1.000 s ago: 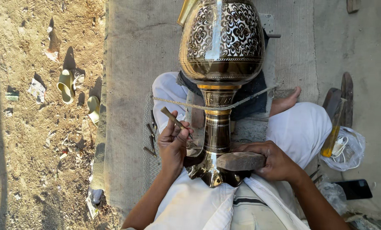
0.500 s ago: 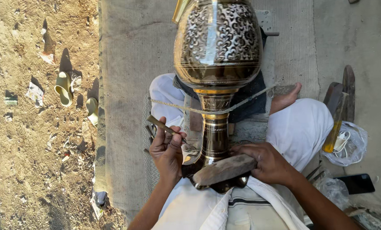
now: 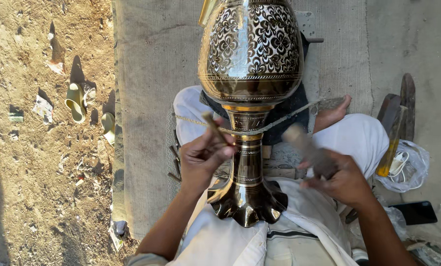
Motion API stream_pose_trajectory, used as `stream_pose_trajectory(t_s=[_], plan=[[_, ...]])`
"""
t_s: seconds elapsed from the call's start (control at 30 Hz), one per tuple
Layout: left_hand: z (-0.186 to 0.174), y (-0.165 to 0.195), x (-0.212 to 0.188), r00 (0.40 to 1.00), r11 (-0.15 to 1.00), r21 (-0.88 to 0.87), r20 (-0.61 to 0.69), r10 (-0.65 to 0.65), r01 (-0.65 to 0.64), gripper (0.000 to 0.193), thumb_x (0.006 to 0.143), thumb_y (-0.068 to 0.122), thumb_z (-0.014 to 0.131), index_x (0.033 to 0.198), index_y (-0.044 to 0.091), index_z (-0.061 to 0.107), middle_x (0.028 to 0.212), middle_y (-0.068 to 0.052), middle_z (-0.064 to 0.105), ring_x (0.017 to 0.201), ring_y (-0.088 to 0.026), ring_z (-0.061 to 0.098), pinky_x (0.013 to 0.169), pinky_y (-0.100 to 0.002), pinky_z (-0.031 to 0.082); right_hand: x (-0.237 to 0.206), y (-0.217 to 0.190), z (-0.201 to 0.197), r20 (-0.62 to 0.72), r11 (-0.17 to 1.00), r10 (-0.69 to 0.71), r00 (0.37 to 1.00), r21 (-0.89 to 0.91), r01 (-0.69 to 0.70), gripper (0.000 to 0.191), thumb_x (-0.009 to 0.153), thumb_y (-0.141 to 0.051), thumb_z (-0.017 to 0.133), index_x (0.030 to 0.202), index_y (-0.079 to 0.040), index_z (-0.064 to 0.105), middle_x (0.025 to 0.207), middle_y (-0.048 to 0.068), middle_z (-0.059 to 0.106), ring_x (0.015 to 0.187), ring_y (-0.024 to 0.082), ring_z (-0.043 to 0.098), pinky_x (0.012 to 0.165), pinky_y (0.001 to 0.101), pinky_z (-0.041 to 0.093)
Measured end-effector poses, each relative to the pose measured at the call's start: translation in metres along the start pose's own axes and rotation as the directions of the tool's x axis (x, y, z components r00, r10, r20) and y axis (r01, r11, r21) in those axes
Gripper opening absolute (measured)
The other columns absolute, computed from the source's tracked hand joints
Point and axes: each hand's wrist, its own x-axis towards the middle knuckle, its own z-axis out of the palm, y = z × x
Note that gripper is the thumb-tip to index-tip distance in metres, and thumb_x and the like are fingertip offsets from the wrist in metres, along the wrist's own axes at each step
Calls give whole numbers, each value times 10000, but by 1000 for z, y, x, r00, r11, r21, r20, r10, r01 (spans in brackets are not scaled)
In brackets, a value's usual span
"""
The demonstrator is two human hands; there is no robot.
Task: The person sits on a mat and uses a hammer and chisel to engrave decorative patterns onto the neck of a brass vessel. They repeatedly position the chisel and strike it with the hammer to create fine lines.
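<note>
It was an open-air craft workplace on the ground: a burlap mat [image 3: 151, 74] lay beside bare dirt [image 3: 28, 187], with sandals [image 3: 77, 102] left of the mat and small metal punches [image 3: 175, 160] on it.

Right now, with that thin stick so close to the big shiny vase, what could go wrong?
The right hand swings a blurred wooden mallet toward the thin metal chisel pinched in the left hand; a miss could hit the fingers. A slip might scratch the patterned brass vase. Only a thin cord appears to steady it, so it might roll.
</note>
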Motion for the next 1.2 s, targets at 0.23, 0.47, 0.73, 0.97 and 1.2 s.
stream_pose_trajectory(t_s=[0.23, 0.47, 0.73, 0.97, 1.2], plan=[[40, 18, 12, 941, 906, 272, 194, 278, -324, 537, 946, -120, 714, 1434, 73, 597, 1168, -118, 769, 1071, -173, 749, 974, -294, 621, -5, -25, 3, -307, 917, -106, 946, 337, 212, 434, 913, -137, 712, 1270, -68, 474, 1095, 47, 677, 611, 25, 590, 486, 209, 478], [32, 14, 17, 855, 748, 420, 319, 409, -514, 547, 926, -165, 686, 1404, 95, 624, 1101, -126, 780, 1021, -181, 787, 947, -293, 642, 18, -102, -28, -296, 735, -427, 855, -664, 137, 440, 837, -106, 793, 1223, -39, 593, 1051, 142, 706, 827, 184, 691, 650, 322, 560], [37, 19, 14, 873, 727, 484, 299, 386, -487, 591, 891, -205, 607, 1401, 94, 625, 1081, -114, 787, 967, -166, 797, 917, -269, 640, 24, -153, -57, -157, 882, -274, 949, -435, 183, 396, 831, -153, 789, 1200, -102, 655, 934, 36, 767, 779, 128, 729, 663, 299, 580], [45, 53, 25, 838, 636, 575, 495, 230, -514, 755, 760, -190, 613, 1444, 129, 597, 1093, -61, 773, 962, -170, 795, 874, -275, 637, 17, -140, -50, -265, 857, -199, 944, -514, 36, 333, 881, -112, 778, 1201, -114, 688, 873, 50, 764, 664, 139, 672, 616, 303, 527], [43, 55, 25, 847, 639, 610, 516, 128, -468, 761, 738, -189, 610, 1427, 134, 613, 1023, -53, 793, 902, -153, 798, 812, -277, 631, 1, -106, -35, -345, 815, -213, 914, -579, -28, 391, 830, -40, 755, 1201, -148, 693, 859, 89, 735, 733, 220, 693, 671, 371, 532]])
